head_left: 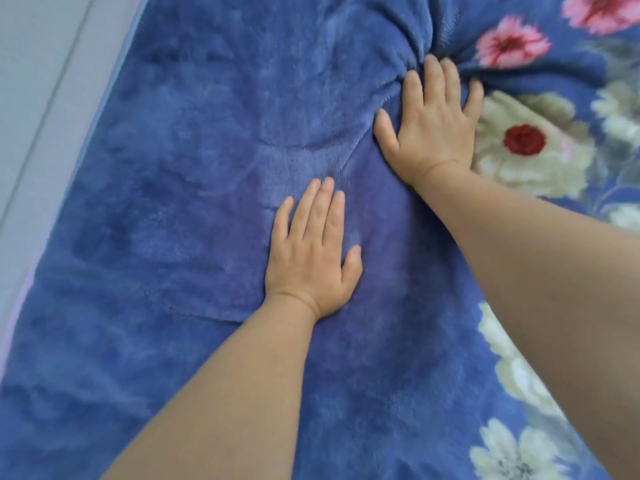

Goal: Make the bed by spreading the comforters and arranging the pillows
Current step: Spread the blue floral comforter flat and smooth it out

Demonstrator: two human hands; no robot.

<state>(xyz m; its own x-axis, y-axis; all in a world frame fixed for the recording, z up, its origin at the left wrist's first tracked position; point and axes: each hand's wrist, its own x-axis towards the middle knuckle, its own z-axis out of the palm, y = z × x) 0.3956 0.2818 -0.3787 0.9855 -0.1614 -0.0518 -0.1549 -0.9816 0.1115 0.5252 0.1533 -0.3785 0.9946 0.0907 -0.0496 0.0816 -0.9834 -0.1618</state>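
Observation:
A plush blue comforter [180,174] covers most of the view, its plain side up. Along the right its flowered side [533,147] shows, with pink, cream and red blooms. My left hand [311,251] lies flat on the plain blue fabric, fingers together and pointing away. My right hand [433,123] presses palm down farther off, at the edge where plain fabric meets the flowered side. Folds bunch up just beyond its fingertips [433,32]. Neither hand grips the fabric. No pillow is in sight.
A pale wall or floor surface [34,81] runs along the left side of the bed. The comforter's left edge [93,109] slants beside it.

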